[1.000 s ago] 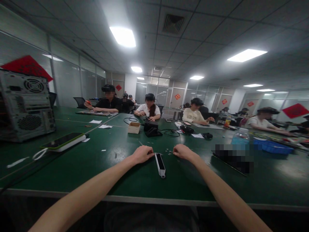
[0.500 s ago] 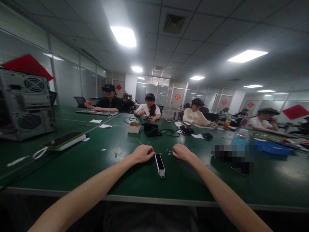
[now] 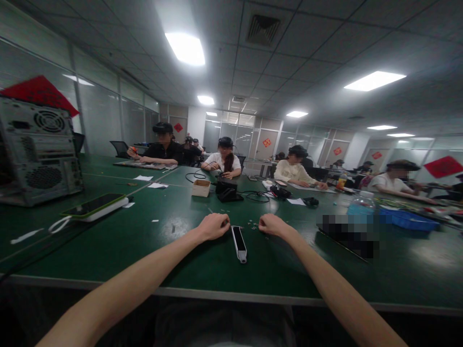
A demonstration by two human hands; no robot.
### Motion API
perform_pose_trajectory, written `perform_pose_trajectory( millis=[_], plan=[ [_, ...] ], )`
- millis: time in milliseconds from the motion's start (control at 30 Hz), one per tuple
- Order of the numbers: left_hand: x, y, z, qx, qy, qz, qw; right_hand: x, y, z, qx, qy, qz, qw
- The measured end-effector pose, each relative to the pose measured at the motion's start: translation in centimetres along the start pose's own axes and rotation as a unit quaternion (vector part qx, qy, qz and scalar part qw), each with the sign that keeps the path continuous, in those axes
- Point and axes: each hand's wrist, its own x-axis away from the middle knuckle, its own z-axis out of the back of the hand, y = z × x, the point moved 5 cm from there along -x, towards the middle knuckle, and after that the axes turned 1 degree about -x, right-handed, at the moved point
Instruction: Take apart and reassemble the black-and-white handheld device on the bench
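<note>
My left hand (image 3: 214, 226) rests on the green table with its fingers curled in, just left of the top end of a slim white device with a long black screen (image 3: 238, 239). The device lies lengthwise toward me, its narrow grey tip nearest. My right hand (image 3: 272, 226) is also closed, resting on the table to the device's right. Several tiny shiny metal pieces (image 3: 252, 224) lie between the two hands, close to my right fingertips. What either hand pinches, if anything, is too small or hidden to make out.
A computer case (image 3: 39, 149) stands at the left, behind a phone on a white block (image 3: 94, 208). Ahead are a small cardboard box (image 3: 200, 189) and a black stand (image 3: 227, 190). At right are a bottle (image 3: 361, 206) and a blue tray (image 3: 408, 220). Several people sit across the table.
</note>
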Motion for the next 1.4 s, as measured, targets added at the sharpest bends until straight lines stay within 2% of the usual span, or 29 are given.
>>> perform_pose_trajectory(
  millis=[333, 600, 767, 867, 1000, 1100, 1200, 1267, 1400],
  plan=[
    [0.0, -0.2, 0.0, 0.009, 0.004, -0.001, 1.000, 0.5, -0.6, 0.5, 0.023, 0.035, 0.004, 0.999],
    [0.0, -0.3, -0.1, 0.005, 0.002, 0.000, 1.000, 0.4, 1.1, -0.2, -0.124, -0.036, -0.009, 0.992],
    [0.0, -0.5, -0.2, 0.014, 0.005, 0.001, 1.000, 0.7, 1.2, -0.6, -0.160, -0.066, -0.033, 0.984],
    [0.1, -0.5, -0.1, 0.017, 0.009, 0.000, 1.000, 0.9, 0.7, -0.4, -0.148, -0.058, -0.030, 0.987],
    [0.1, -0.2, 0.3, 0.016, 0.021, -0.002, 1.000, 1.0, -0.4, 0.4, -0.114, -0.014, 0.009, 0.993],
    [0.1, 0.1, 0.7, 0.021, 0.042, -0.008, 0.999, 1.3, -1.8, 1.8, -0.100, 0.080, 0.070, 0.989],
    [0.1, 0.4, 0.9, 0.030, 0.060, -0.023, 0.997, 2.1, -3.5, 3.3, -0.146, 0.192, 0.132, 0.961],
    [0.2, 0.7, 0.8, 0.037, 0.066, -0.040, 0.996, 2.6, -4.9, 3.9, -0.189, 0.246, 0.174, 0.935],
    [0.3, 1.3, 0.7, 0.046, 0.064, -0.061, 0.995, 3.3, -7.5, 3.6, -0.200, 0.292, 0.251, 0.901]
  ],
)
